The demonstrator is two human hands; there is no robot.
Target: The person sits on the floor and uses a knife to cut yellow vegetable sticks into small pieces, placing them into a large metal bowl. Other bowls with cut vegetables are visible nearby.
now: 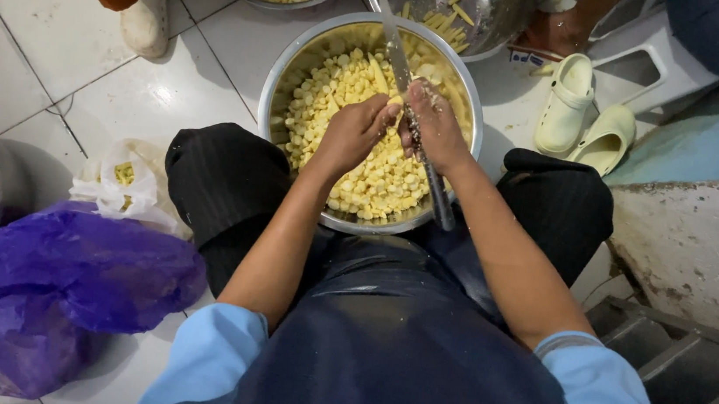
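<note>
My right hand (437, 130) fingers closed round knife (411, 119) | my left hand (356, 131) fingers pinching a yellow piece (394, 100) | both over bowl (279, 80) of pieces

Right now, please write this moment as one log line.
left hand: holds yellow piece | right hand: grips knife | both over steel bowl of cut yellow pieces
</note>
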